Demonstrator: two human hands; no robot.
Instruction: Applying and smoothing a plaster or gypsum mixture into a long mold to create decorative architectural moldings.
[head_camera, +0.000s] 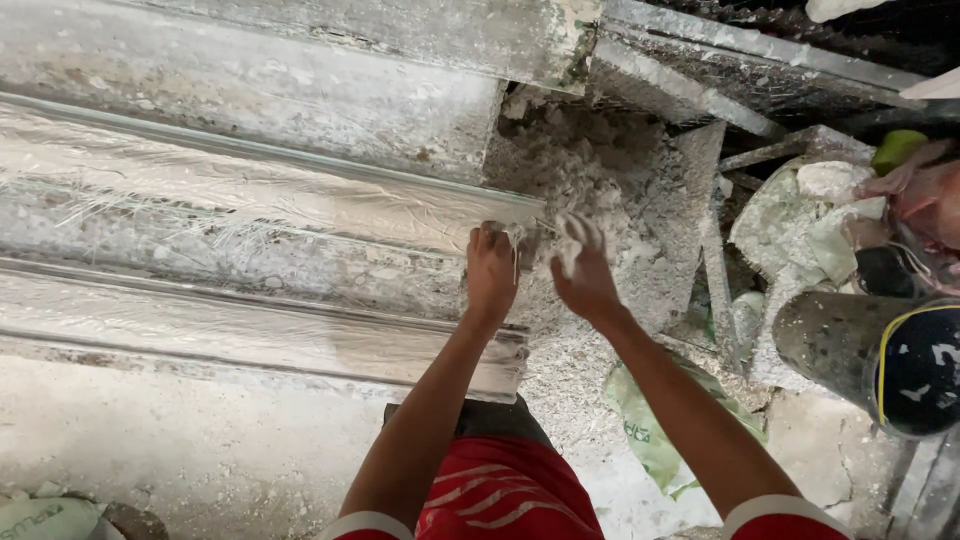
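Note:
A long ridged mould (250, 200) coated in wet white plaster and glassy fibre strands runs from the left edge to the middle. My left hand (492, 268) presses on the mould's right end, fingers closed against the plaster-soaked fibre. My right hand (583, 270) is just to its right, fingers smeared white and pinching a small clump of plaster or fibre. Both hands sit at the mould's end edge, a few centimetres apart. Below them my red shorts (505, 495) show.
A heap of crumbly white plaster debris (600, 170) lies beyond the mould's end. A dark plaster-spattered bucket (870, 355) stands at the right, with green sacks (650, 440) beside it. Metal rails (720, 60) cross the top. The floor (200, 440) is plaster-crusted.

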